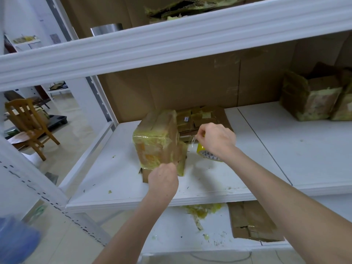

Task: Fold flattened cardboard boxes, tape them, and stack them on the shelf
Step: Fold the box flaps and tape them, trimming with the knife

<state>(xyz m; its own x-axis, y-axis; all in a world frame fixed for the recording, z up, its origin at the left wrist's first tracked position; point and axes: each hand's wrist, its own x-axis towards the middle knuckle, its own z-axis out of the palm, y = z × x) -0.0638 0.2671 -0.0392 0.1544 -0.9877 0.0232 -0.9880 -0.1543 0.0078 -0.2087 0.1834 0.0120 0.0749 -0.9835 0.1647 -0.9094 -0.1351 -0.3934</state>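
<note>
Head view: left hand [163, 178] pinches the taped box [158, 141]; right hand [216, 139] grips the tape roll [206, 152] beside flattened boxes [202, 119].

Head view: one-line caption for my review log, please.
Left hand steadies a tape-wrapped cardboard box on the white shelf while right hand grips the yellow tape roll.

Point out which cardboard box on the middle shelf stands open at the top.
The box at the far right: its flaps stand up. The taped box by the left hand is closed.
</note>
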